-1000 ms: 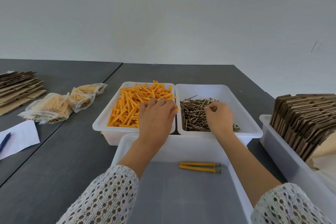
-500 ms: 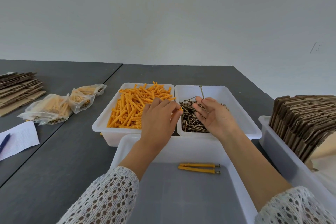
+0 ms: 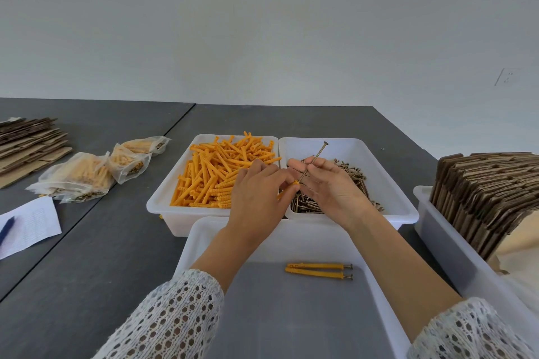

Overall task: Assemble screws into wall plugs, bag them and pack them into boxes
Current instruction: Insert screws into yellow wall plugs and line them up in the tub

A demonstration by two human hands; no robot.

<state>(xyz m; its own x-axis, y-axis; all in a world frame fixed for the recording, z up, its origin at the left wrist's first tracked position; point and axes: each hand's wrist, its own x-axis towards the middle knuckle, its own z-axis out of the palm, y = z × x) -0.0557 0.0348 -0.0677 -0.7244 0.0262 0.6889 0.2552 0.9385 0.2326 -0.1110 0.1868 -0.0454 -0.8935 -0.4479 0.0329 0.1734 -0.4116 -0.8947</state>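
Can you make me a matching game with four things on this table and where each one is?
Things:
1. loose orange plastic wall plugs
2. pile of brown metal screws
3. two orange plugs with screws already in
4. clear plastic bags of plugs

Places:
A. near white tray
B. dark table, left side
C. far left white tray
D. far right white tray

Pairs: 1-C, 2-D, 3-A, 4-B

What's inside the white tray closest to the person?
Two orange plugs with screws in them lie side by side in the near tray. The sleeves cover its nearest corners.
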